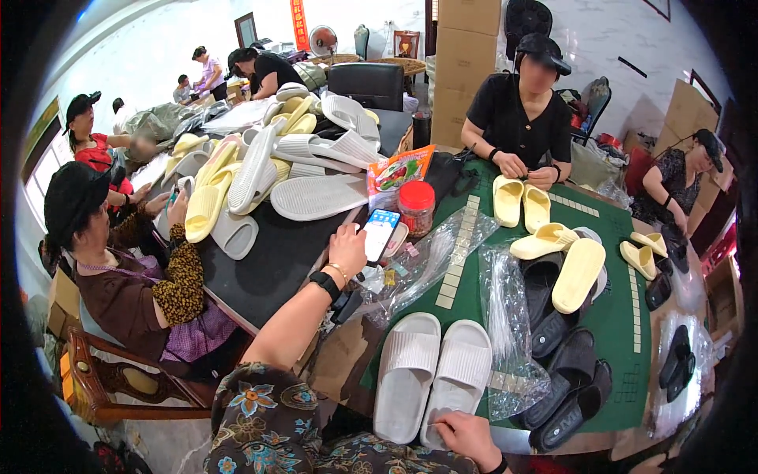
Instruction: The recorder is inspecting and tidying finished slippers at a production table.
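Nearest the wearer, the right hand (467,436) rests with fingers curled loosely on the heel of a pair of white ribbed slippers (434,378) lying side by side, toes away, at the near edge of the green table mat (616,308), gripping nothing firmly. Just right of the pair lie a crumpled clear plastic bag (505,332) and a row of black slippers (564,371), leaving bare mat only around the middle. Farther left, the left hand (347,249) clasps a phone (380,231) beside a red-lidded jar (416,207), with a heap of white and yellow slippers (268,170) beyond.
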The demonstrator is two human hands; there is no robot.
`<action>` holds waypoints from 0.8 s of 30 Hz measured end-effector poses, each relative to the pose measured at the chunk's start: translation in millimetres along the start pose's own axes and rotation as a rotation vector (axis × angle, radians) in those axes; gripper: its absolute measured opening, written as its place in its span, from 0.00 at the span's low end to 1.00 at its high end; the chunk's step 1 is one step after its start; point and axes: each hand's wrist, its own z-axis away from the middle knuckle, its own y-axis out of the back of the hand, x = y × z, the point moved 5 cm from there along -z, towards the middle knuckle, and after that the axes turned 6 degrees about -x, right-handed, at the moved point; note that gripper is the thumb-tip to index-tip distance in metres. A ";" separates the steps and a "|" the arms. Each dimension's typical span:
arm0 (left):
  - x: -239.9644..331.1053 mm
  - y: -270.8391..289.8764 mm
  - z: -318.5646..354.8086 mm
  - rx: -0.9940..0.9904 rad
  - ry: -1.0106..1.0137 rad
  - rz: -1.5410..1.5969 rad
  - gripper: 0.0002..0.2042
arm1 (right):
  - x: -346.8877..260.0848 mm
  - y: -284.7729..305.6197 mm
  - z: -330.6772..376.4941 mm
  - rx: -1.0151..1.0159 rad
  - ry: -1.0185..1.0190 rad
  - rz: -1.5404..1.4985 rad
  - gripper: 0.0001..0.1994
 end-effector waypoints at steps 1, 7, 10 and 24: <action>0.2 0.3 0.1 -0.008 0.005 -0.010 0.13 | 0.0 -0.7 0.4 -0.006 0.001 0.007 0.07; 2.7 30.5 14.2 0.002 0.043 0.096 0.17 | -2.2 2.1 -1.1 -0.025 -0.004 0.019 0.07; 5.5 42.5 31.7 -0.029 0.038 0.161 0.19 | -1.3 2.7 -1.1 -0.006 -0.005 -0.007 0.06; -1.3 18.7 -4.2 -0.016 0.036 0.450 0.19 | -2.1 0.6 -0.9 0.009 0.024 0.018 0.07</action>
